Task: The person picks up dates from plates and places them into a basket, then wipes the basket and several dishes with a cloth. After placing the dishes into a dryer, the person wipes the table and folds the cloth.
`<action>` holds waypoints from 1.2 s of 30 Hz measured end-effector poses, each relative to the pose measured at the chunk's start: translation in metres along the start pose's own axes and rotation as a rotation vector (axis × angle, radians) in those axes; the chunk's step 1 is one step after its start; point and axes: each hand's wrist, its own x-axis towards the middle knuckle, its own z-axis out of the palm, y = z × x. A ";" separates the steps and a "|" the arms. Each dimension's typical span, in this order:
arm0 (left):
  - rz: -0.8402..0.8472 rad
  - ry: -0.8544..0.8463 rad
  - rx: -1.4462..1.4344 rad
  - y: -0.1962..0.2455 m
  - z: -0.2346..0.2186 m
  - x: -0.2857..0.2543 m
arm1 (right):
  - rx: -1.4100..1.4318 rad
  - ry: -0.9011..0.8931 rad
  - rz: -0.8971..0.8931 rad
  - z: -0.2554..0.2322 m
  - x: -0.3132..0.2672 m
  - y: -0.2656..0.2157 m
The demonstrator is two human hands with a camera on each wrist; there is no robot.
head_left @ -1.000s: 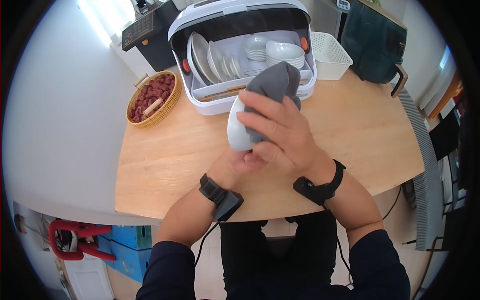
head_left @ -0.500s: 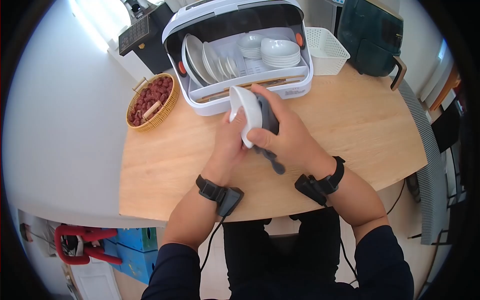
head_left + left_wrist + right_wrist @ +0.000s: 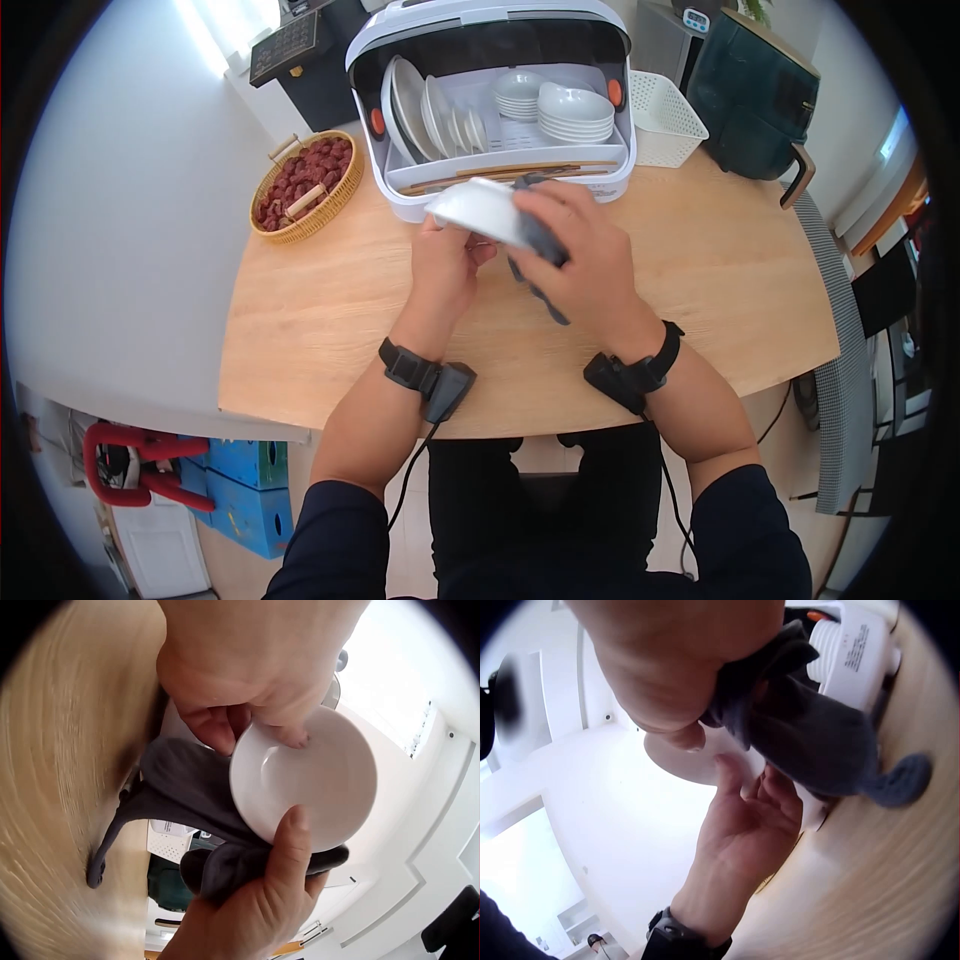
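A small white bowl (image 3: 478, 207) is held tilted above the wooden table (image 3: 730, 280), in front of the open dish box. My left hand (image 3: 441, 270) pinches its rim, the thumb reaching inside, as the left wrist view shows. Opposite, my right hand (image 3: 592, 262) grips the bowl through a dark grey cloth (image 3: 187, 776). The right thumb lies over the inner side of the bowl, while the cloth is bunched under the fingers against the outside. A loose end of the cloth hangs down in the right wrist view.
Behind the hands stands a white dish box (image 3: 600, 187) with its lid up, holding upright plates (image 3: 408, 105), stacked bowls (image 3: 575, 112) and chopsticks (image 3: 560, 167). A wicker basket (image 3: 285, 234) of dark red fruit is at left. At right are a white plastic basket (image 3: 672, 148) and a dark green air fryer (image 3: 752, 100).
The bowl has turned in my hands, from steeply tipped to a flatter tilt with its outside facing up. The right hand and cloth have shifted around it, and the head view has moved slightly.
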 end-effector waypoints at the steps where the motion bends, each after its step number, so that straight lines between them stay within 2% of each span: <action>1: -0.001 -0.002 -0.099 0.000 0.002 0.000 | -0.086 -0.017 -0.115 0.003 0.000 -0.007; 2: 0.003 0.001 -0.095 -0.009 -0.004 0.005 | -0.172 -0.032 -0.229 0.004 0.000 -0.014; 4: -0.053 -0.107 -0.246 -0.032 -0.018 0.016 | -0.198 -0.057 -0.269 0.003 -0.002 -0.023; 5: -0.073 -0.233 -0.216 -0.038 -0.023 0.018 | -0.226 -0.090 -0.313 0.003 -0.002 -0.024; 9: -0.185 -0.293 -0.187 -0.013 -0.005 0.000 | -0.243 -0.148 -0.413 0.002 -0.005 -0.015; 13: -0.353 -0.381 -0.167 0.013 0.024 -0.027 | -0.218 -0.056 -0.360 -0.011 0.004 -0.017; 14: -0.397 -0.400 -0.166 0.012 0.026 -0.031 | -0.165 -0.050 -0.289 -0.014 0.006 -0.018; 15: -0.131 -0.604 0.038 -0.009 0.009 -0.022 | -0.111 -0.044 -0.218 -0.016 0.007 -0.017; 16: -0.138 -0.605 0.036 -0.009 0.007 -0.022 | -0.113 -0.045 -0.212 -0.015 0.007 -0.012; 18: -0.504 -0.437 -0.100 -0.007 0.000 -0.022 | 0.180 -0.138 -0.140 -0.012 0.006 0.000; 19: -0.508 -0.436 -0.101 -0.010 -0.005 -0.017 | 0.179 -0.138 -0.137 -0.012 0.006 0.004; 21: -1.005 -0.956 -0.792 -0.018 -0.015 -0.004 | 0.537 -0.266 0.183 -0.014 0.006 0.008; 22: -1.009 -0.958 -0.791 -0.021 -0.016 -0.004 | 0.535 -0.263 0.185 -0.017 0.007 0.009; 24: -0.986 -0.871 -0.576 -0.024 -0.016 -0.003 | 0.729 -0.373 0.492 -0.024 0.011 0.009; 25: -0.986 -0.875 -0.577 -0.023 -0.015 -0.005 | 0.726 -0.371 0.491 -0.024 0.012 0.008; 27: -0.767 -0.707 -0.033 -0.017 -0.013 -0.009 | 0.901 -0.216 0.647 -0.020 0.011 0.005; 28: -0.768 -0.713 -0.033 -0.005 -0.001 -0.010 | 0.896 -0.212 0.647 -0.018 0.012 0.008; 30: -0.783 -0.375 0.345 0.017 0.020 -0.014 | 0.923 -0.024 0.782 -0.015 0.013 0.016; 31: -0.787 -0.378 0.341 0.012 0.017 -0.012 | 0.919 -0.023 0.786 -0.017 0.014 0.019; 33: -0.304 -0.221 -0.074 0.003 0.009 -0.007 | 0.920 0.020 0.847 -0.020 0.016 0.025; 34: -0.304 -0.221 -0.074 0.003 0.008 -0.006 | 0.920 0.020 0.848 -0.019 0.015 0.026; 36: -0.254 -0.372 -0.314 0.006 0.008 -0.006 | 0.857 0.013 0.840 -0.014 0.012 0.028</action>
